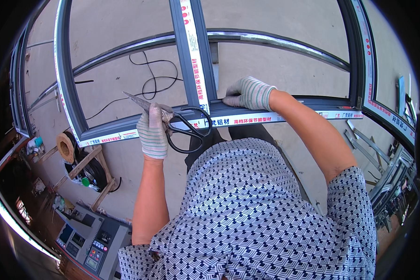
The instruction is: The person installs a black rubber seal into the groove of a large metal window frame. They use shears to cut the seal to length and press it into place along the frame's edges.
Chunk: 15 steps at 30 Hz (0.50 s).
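Note:
My left hand (152, 135), in a striped knitted glove, is closed around the middle of a pair of scissors (138, 100). Their pointed blades aim to the far left, and the black loop handles stick out to the right over the lower rail. A dark grey metal window frame (284, 116) with printed protective film lies in front of me. On the inner edge of its lower rail, just right of the upright divider (194, 56), rests my gloved right hand (252, 93). Its fingers are bent and pressed together at the groove; whatever is between them is hidden.
Metal support bars (280, 39) run beneath the frame. A thin black cable (149, 77) loops on the floor. At the lower left stand a wooden reel stand (105, 170) and a grey machine with a control panel (95, 252). Metal profiles (373, 149) are gathered at the right.

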{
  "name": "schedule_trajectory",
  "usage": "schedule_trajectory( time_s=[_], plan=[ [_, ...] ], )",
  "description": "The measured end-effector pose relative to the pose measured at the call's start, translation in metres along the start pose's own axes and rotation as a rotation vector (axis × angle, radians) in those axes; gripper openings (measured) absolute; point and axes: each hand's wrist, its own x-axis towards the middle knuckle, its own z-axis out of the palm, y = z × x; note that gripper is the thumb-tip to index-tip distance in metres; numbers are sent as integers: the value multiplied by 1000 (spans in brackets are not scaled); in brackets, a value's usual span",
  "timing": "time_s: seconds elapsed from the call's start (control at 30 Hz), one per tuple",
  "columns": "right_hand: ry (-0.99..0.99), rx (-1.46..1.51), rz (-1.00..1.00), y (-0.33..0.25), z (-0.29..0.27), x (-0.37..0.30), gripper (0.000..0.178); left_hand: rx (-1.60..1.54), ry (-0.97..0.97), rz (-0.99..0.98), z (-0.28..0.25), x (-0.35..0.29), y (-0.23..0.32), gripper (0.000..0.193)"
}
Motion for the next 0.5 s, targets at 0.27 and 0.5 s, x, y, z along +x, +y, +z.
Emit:
schedule_trajectory(
  time_s=[0.27,0.5],
  plan=[
    [76,-79,-167,11,8,16,37,52,104,21,8,4,-2,44],
    [36,-65,-194,14,10,19,38,-22,96,7,7,2,0,47]
  ],
)
